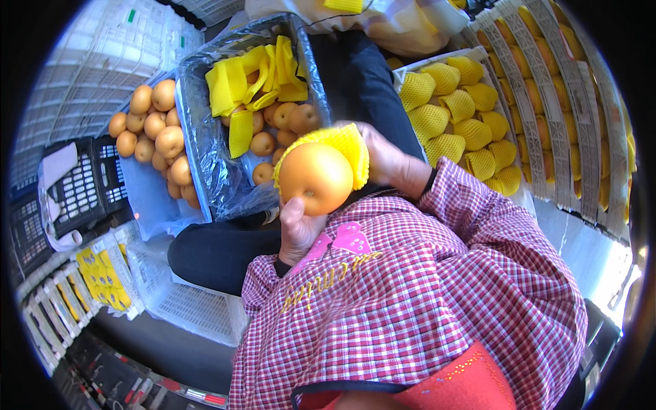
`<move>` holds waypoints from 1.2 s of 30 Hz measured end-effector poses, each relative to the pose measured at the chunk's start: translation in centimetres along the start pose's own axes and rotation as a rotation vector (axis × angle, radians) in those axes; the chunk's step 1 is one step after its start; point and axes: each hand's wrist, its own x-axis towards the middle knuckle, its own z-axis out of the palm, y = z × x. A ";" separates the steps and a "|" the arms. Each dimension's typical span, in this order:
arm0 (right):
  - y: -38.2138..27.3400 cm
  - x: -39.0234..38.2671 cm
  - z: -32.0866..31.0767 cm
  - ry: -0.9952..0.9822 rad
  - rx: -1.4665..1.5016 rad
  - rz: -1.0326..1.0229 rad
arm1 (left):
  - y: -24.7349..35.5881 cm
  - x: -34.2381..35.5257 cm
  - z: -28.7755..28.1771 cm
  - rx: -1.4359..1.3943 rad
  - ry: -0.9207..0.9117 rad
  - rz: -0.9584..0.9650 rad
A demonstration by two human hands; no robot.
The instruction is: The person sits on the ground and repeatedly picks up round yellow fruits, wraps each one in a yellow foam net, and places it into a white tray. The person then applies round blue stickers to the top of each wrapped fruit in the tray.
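A round golden-brown Asian pear (316,176) is held up in front of my chest. Underneath it, my left hand (298,232) grips the fruit with the thumb on its lower side. My right hand (391,158) is closed on a yellow foam net sleeve (358,152), which wraps the far and right sides of the pear; its fingertips are partly hidden behind the net. Beyond both hands stands a plastic-lined crate (195,116) with loose pears (283,117) and a heap of flat yellow foam sleeves (256,75).
More bare pears (169,141) fill a blue-lined crate at left. On the right, a box (486,61) holds several net-wrapped pears (453,147), beside stacked slatted crates (581,137). White crates (89,75), a black crate (75,191) and a low white basket (184,307) surround my legs.
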 end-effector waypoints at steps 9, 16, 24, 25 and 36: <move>-4.0 -3.9 3.1 -0.017 -1.347 -0.843 | -1.3 4.7 0.7 0.948 0.023 0.567; -2.4 -8.8 -2.6 0.249 0.230 -0.240 | -3.2 8.6 5.2 1.325 -0.498 0.224; 1.4 -33.1 -18.3 0.930 0.245 -0.303 | -6.6 7.4 7.4 1.298 -0.790 -0.335; 3.4 -35.7 -20.3 1.030 0.230 -0.234 | -7.0 7.9 6.6 1.331 -0.798 -0.331; 12.9 -32.5 -26.2 1.245 0.341 -0.186 | -6.8 9.2 5.8 1.303 -0.650 -0.477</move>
